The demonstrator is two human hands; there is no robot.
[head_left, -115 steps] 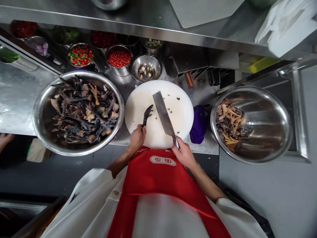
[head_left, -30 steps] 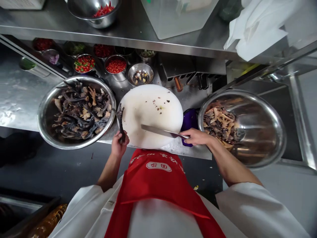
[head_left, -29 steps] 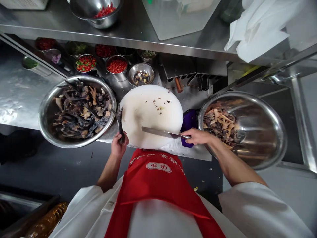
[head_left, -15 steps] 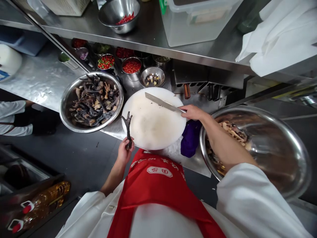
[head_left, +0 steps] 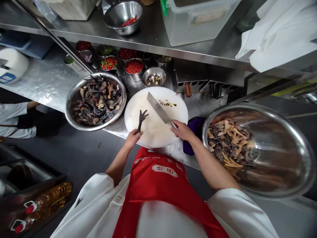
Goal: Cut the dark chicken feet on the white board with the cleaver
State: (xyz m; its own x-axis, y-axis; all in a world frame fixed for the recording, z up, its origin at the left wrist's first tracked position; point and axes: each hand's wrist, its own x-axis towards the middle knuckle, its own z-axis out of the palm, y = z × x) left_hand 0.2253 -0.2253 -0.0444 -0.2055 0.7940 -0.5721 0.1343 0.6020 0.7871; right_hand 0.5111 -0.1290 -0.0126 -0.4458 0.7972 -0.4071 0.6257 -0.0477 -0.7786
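Observation:
My left hand [head_left: 133, 138] is closed round the leg end of a dark chicken foot [head_left: 142, 119], whose toes point up over the left part of the round white cutting board [head_left: 153, 140]. In my right hand [head_left: 182, 130] is the handle of a cleaver [head_left: 159, 108]. Its broad blade slants up and left across the board, apart from the foot. Small dark and yellow scraps [head_left: 168, 103] lie on the board beyond the blade. A steel bowl [head_left: 67, 109] heaped with dark chicken feet stands left of the board. To the right, a bigger steel bowl [head_left: 279, 148] holds pale and dark cut pieces.
A purple cloth [head_left: 189, 145] lies between board and big bowl. Behind the board stand small containers of chopped chillies [head_left: 133, 67], a little steel bowl [head_left: 153, 76] and a knife rack [head_left: 203, 86]. A steel shelf [head_left: 148, 41] overhangs them. Another person's sleeve [head_left: 15, 112] shows at left.
The cleaver has come nearer and turned steeper, and my right hand has moved down and left. My left hand has brought the chicken foot right, over the board. Scraps now show beyond the blade.

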